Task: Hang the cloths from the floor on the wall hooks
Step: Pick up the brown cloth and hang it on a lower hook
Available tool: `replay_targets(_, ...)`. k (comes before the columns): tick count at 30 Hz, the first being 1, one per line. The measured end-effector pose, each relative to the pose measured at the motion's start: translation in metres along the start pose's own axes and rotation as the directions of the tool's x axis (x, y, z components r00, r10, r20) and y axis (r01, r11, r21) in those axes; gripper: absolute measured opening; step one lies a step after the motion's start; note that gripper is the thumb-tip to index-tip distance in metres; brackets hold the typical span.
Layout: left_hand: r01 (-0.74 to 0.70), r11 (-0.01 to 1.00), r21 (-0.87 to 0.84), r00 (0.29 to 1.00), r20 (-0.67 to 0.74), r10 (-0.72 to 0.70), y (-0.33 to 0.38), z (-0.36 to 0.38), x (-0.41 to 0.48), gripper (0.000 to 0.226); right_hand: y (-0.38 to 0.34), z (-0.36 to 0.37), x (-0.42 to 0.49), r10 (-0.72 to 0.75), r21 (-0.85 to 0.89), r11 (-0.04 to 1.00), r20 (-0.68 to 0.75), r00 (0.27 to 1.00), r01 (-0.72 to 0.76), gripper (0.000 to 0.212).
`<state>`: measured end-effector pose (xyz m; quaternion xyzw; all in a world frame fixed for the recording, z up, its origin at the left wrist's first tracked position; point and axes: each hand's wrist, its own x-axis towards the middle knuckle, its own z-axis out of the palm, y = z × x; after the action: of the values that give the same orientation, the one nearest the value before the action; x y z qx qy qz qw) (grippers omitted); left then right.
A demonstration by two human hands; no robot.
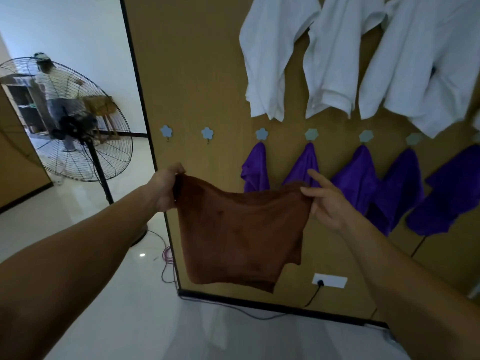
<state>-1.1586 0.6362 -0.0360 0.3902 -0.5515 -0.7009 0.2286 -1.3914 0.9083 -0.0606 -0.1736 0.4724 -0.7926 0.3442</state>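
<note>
Two hooks on the wall (207,74) carry nothing: one free hook (207,133) at about 12 o'clock from the brown cloth (241,229), and the end hook (166,131) at about 11 o'clock from it. From 1 to 3 o'clock the other hooks of the row carry purple cloths (358,178), and white shirts (335,61) hang above them. So I judge the task is far along, though I cannot see if more cloths lie on the floor.

The step in hand, as I read it, is bringing the brown cloth to a hook. It is in the air in front of the wall, below the row of hooks, spread between both hands and touching no hook. The next move asks me to lift it toward 12 o'clock and to bring one corner of the upper edge over the small peg under the flower plate. The peg is small, so I think the corner must be gathered first.

My left hand (166,188) is closed around the upper left corner, with the fingers curled on the fabric. My right hand (327,201) pinches the upper right corner between the thumb and the lower fingers, while the index finger points straight toward 11 o'clock, free of the brown fabric. The upper edge sags a little between them.

A fan (67,120) stands at 9 o'clock, well apart from the cloth.
</note>
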Motion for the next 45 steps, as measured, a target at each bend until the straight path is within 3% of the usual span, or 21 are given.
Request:
replay_targets(2, 0.003, 1.0, -0.008, 1.0, -0.031, -0.003, 0.004, -0.008, 0.007, 0.016, 0.0, 0.007, 0.004, -0.047, -0.028, 0.999, -0.031, 0.998, 0.046, 0.065)
replay_targets(5, -0.034, 0.991, -0.13, 0.998, -0.056, 0.027, 0.005, -0.016, 0.021, 0.011, 0.011, 0.017, 0.002, -0.051, -0.39, 0.921, -0.11, 0.993, 0.004, 0.052)
replay_targets(9, -0.124, 0.971, -0.204, 0.984, -0.148, 0.094, 0.006, -0.02, 0.032, 0.007, 0.004, 0.033, 0.008, -0.208, -0.556, 0.83, -0.225, 0.952, 0.05, 0.032)
replay_targets(13, -0.13, 0.973, -0.19, 0.991, -0.004, 0.131, 0.01, -0.024, 0.04, 0.022, 0.002, 0.041, 0.011, -0.271, -0.747, 0.663, -0.174, 0.947, 0.052, 0.023)
replay_targets(17, -0.13, 0.972, -0.196, 0.99, 0.032, 0.139, 0.014, -0.029, 0.042, 0.047, 0.002, 0.044, 0.015, -0.247, -0.786, 0.618, -0.186, 0.951, 0.007, 0.026)
replay_targets(21, -0.152, 0.972, -0.178, 0.988, -0.043, 0.147, 0.018, -0.03, 0.042, 0.023, -0.013, 0.05, 0.018, -0.102, -0.653, 0.756, -0.164, 0.981, -0.031, 0.013)
replay_targets(26, -0.233, 0.958, -0.169, 0.963, -0.18, 0.203, 0.015, -0.034, 0.051, 0.032, -0.027, 0.053, 0.027, -0.093, -0.635, 0.773, -0.109, 0.99, 0.003, 0.028)
replay_targets(31, -0.289, 0.95, -0.115, 0.955, -0.099, 0.279, 0.01, -0.034, 0.056, 0.033, -0.026, 0.051, 0.037, -0.167, -0.52, 0.851, -0.133, 0.977, 0.075, 0.031)
replay_targets(37, -0.352, 0.936, -0.006, 0.928, -0.128, 0.349, 0.011, -0.032, 0.056, 0.03, -0.033, 0.047, 0.042, -0.173, -0.526, 0.846, -0.125, 0.977, 0.083, 0.037)
replay_targets(41, -0.312, 0.95, -0.021, 0.946, -0.101, 0.308, 0.007, -0.031, 0.053, 0.03, -0.033, 0.045, 0.043, -0.151, -0.547, 0.835, -0.116, 0.982, 0.064, 0.039)
replay_targets(45, -0.311, 0.944, -0.109, 0.942, -0.165, 0.292, 0.01, -0.034, 0.052, 0.028, -0.033, 0.04, 0.043, -0.155, -0.647, 0.762, -0.148, 0.977, 0.023, 0.038)
